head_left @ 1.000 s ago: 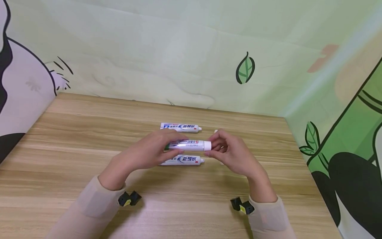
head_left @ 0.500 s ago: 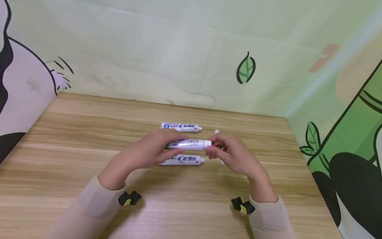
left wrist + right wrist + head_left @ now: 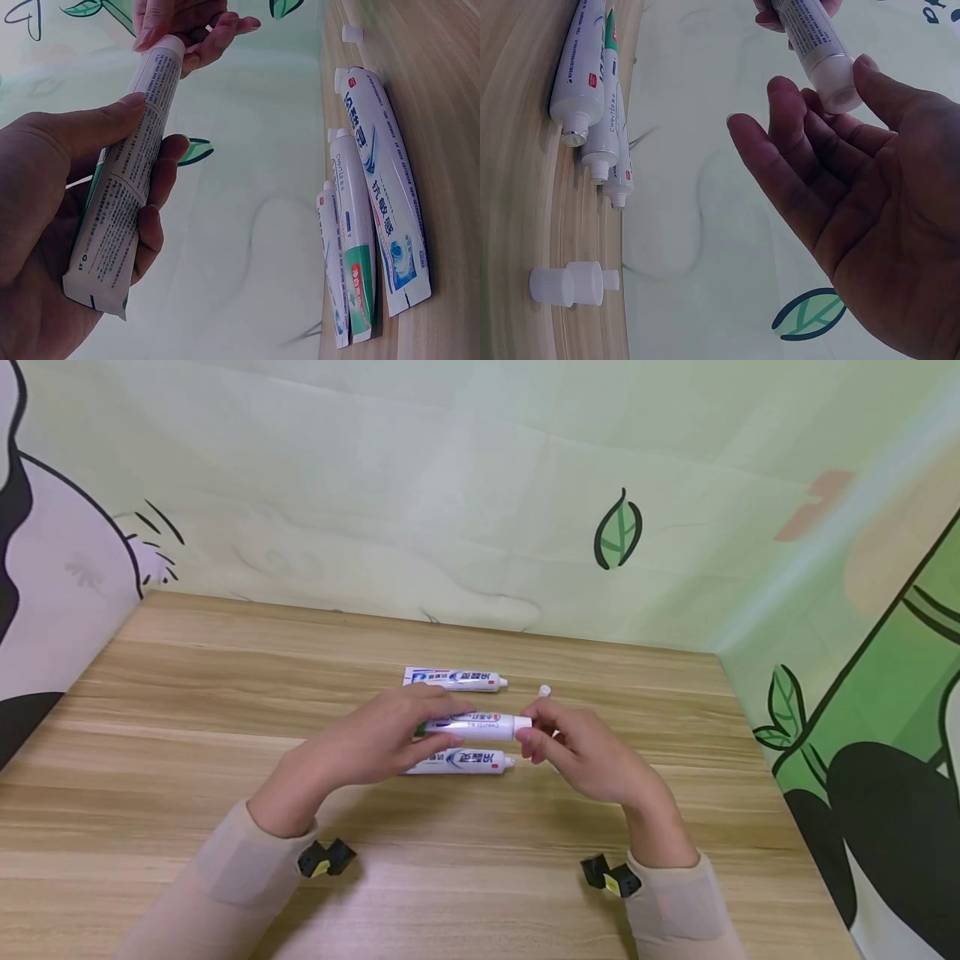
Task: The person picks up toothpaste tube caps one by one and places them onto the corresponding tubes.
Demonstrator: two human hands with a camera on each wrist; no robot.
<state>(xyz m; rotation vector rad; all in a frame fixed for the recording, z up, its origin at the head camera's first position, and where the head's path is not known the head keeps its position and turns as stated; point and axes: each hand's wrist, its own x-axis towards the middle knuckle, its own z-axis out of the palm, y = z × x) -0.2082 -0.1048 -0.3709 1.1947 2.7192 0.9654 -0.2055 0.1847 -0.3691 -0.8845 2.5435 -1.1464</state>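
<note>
My left hand (image 3: 375, 731) grips a white toothpaste tube (image 3: 480, 725) above the table, thumb on one side and fingers curled round the other. Small print covers the tube's side in the left wrist view. Thumb and forefinger of my right hand (image 3: 588, 747) pinch the white cap (image 3: 832, 82) at the tube's end; the other fingers stay loosely bent. The cap sits on the tube. Below lie a large blue-and-white tube (image 3: 382, 187), a green-and-white tube (image 3: 352, 232) and a smaller blue-and-white tube (image 3: 330, 255), all with bare nozzles. In the head view the held tube hides the green-and-white one.
Three loose white caps stand in a row on the wooden table, right of the tubes: a near cap (image 3: 551, 287), a middle cap (image 3: 585, 283) and a small far cap (image 3: 611, 280). A printed backdrop (image 3: 450, 527) rises behind the table's far edge.
My right fingers have shifted slightly on the cap, and the far loose cap shows more fully now. The held tube has turned a little; my left hand has stayed in place.
</note>
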